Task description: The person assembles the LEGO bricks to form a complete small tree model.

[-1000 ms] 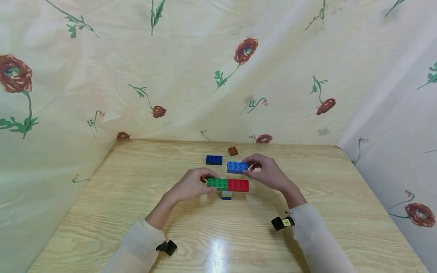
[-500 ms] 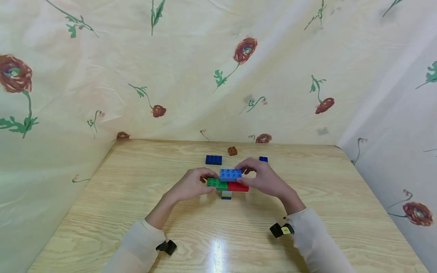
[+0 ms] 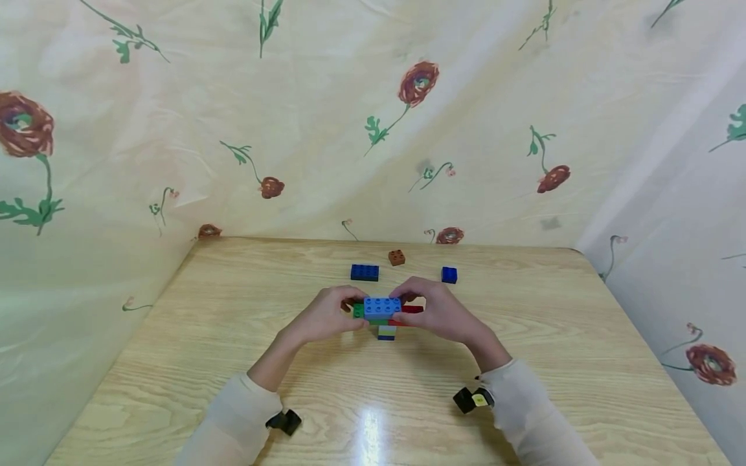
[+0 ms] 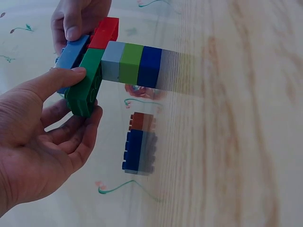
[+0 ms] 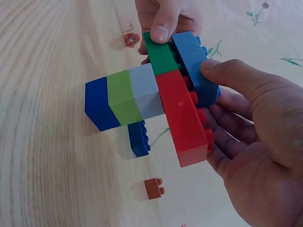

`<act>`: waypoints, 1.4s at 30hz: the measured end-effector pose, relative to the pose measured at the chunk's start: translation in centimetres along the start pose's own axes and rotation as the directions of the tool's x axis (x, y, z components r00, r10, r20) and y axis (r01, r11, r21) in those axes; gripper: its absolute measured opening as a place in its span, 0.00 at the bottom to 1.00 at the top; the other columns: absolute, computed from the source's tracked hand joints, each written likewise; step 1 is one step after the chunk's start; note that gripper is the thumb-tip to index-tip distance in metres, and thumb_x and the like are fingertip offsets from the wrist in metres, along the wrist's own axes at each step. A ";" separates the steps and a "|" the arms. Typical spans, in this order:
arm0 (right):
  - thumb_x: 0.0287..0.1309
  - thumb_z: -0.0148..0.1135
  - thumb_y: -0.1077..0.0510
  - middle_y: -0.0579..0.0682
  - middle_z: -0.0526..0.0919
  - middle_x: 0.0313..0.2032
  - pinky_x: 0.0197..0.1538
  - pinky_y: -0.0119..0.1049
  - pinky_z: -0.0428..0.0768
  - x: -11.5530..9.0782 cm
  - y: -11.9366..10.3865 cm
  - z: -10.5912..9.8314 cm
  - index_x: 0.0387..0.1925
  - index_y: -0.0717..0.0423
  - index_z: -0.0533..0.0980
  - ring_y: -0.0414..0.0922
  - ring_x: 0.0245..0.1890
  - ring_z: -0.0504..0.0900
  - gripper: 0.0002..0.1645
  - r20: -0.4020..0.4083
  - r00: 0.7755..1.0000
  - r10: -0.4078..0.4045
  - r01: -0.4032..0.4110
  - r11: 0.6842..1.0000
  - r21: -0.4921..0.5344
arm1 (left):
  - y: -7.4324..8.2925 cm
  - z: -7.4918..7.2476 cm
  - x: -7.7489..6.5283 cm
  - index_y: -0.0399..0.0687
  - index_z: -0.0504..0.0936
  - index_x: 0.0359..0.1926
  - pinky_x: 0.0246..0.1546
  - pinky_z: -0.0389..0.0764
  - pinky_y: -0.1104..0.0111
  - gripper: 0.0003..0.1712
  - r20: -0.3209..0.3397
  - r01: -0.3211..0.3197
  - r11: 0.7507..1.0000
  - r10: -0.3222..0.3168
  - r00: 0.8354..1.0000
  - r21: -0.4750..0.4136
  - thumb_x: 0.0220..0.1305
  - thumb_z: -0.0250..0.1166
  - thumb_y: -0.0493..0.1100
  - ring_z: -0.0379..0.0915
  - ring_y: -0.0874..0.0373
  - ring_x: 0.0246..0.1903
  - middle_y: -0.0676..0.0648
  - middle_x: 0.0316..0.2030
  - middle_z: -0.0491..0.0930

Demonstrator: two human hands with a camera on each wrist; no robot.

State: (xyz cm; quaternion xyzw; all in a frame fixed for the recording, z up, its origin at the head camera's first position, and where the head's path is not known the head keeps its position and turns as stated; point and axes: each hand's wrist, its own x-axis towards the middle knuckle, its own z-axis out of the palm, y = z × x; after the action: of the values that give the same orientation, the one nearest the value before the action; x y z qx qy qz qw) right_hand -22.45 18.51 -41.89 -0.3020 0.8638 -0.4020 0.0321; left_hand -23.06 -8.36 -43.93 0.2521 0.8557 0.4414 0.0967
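My left hand pinches the left end of a green toy building brick, thumb on its near side. Beside the green one, end to end, sits a red brick. Both rest across a short column of a pale grey brick, a lime green brick and a dark blue brick on the table. My right hand pinches a light blue brick over the green and red joint. In the right wrist view, studs show in a narrow gap beneath the light blue brick.
Behind the hands, a long dark blue brick, a small brown brick and a small blue brick lie apart on the wooden table. Flower-patterned cloth hangs along the table's back and sides.
My right hand has brought the light blue brick left and nearer, from behind the red brick to over the green and red ones. The small blue brick has come into sight. My left hand stays put.
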 end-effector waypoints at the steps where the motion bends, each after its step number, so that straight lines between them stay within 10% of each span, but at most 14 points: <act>1: 0.58 0.76 0.59 0.47 0.86 0.48 0.52 0.43 0.85 0.1 0.0 0.1 0.52 0.51 0.83 0.45 0.47 0.82 0.19 0.002 1.000 -0.002 0.002 1.000 0.005 | 0.0 0.0 0.0 0.43 0.83 0.59 0.54 0.83 0.57 0.25 0.001 0.002 1.000 -0.002 1.000 -0.004 0.61 0.75 0.42 0.79 0.55 0.49 0.46 0.54 0.84; 23: 0.59 0.76 0.56 0.45 0.84 0.48 0.51 0.40 0.85 0.1 -0.3 0.9 0.52 0.50 0.80 0.43 0.46 0.81 0.20 -0.033 0.999 -0.014 0.011 0.996 -0.092 | 0.1 -0.1 0.3 0.44 0.84 0.57 0.51 0.82 0.64 0.23 -0.005 -0.007 1.000 0.007 1.000 0.000 0.62 0.74 0.41 0.79 0.57 0.46 0.46 0.52 0.85; 42: 0.59 0.76 0.56 0.46 0.84 0.48 0.51 0.39 0.86 0.2 0.1 0.7 0.52 0.51 0.81 0.43 0.46 0.81 0.20 -0.036 0.999 -0.021 0.019 0.997 -0.077 | 0.8 -0.9 0.0 0.51 0.84 0.58 0.60 0.79 0.48 0.18 -0.036 -0.020 0.999 0.019 0.999 -0.031 0.68 0.70 0.47 0.78 0.52 0.53 0.50 0.53 0.85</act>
State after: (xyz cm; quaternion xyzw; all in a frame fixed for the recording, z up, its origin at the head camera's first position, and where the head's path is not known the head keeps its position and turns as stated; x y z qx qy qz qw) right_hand -22.47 17.99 -42.38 -0.3042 0.8759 -0.3745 0.0004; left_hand -23.08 -8.62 -42.72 0.2509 0.8478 0.4601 0.0810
